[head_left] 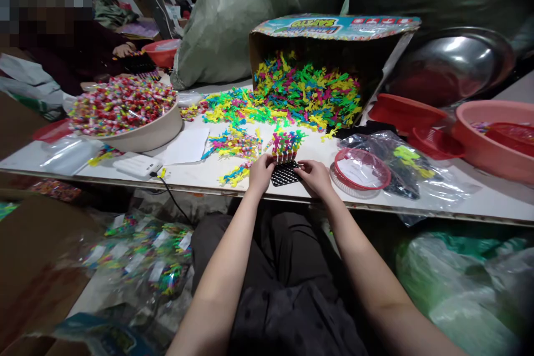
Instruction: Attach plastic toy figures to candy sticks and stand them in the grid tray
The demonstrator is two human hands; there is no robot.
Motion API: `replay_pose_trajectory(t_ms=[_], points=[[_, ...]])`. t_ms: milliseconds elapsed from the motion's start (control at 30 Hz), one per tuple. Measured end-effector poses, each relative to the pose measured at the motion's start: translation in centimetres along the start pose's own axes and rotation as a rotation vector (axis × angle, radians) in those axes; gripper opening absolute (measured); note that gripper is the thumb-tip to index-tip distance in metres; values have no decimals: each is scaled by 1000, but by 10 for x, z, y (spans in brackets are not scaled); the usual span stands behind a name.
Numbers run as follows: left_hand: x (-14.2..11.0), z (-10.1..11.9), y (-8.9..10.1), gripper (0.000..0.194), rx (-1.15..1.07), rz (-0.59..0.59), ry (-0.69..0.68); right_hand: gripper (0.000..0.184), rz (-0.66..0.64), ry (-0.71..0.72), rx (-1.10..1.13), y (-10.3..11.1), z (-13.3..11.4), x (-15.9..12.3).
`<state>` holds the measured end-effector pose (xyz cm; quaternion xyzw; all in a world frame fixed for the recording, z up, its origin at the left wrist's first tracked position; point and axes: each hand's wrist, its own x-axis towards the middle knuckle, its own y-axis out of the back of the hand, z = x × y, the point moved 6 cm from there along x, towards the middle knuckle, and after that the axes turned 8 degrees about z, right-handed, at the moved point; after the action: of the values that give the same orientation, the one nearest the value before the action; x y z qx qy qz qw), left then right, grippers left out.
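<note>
A black grid rack lies at the table's front edge. Several small plastic figures in pink, blue, green and yellow stand upright in the rack's far rows, while its near rows show bare holes. My left hand is closed at the rack's left edge, fingers bent beside the figures. On the opposite edge, my right hand pinches the rack's corner with thumb and fingertips. Just left of the rack lies a loose pile of coloured figures and small candy-like pieces.
An open cardboard box spills figures onto the table. Left stands a beige basin of small red-and-white pieces. A red basket, plastic bags and a pink tub sit right. Another person's hand works at far left.
</note>
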<state>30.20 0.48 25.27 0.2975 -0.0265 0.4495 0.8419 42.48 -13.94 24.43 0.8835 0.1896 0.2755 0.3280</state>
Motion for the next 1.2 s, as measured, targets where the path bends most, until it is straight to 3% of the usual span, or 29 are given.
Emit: replay_pose_trajectory(t_ms=[100,267,367,467,633,1200], points=[[-1,3,1,11,0,-10,-8,28,16,2,-7,3,-3,-2],[-3,7,4,10,-22,-14,-14,17,249,65,-57,17,-35,-19],[-3,7,4,11,-50,-17,-32,18,203,122,-99,4,-62,-26],[-2,5,3,8,-58,-15,-40,21,193,64,-167,-10,-74,-24],[-1,2,3,8,-49,-4,-37,20,219,-10,-100,-19,-72,-16],[-3,5,3,5,-49,-1,-75,20,194,-36,-54,-21,-67,-18]])
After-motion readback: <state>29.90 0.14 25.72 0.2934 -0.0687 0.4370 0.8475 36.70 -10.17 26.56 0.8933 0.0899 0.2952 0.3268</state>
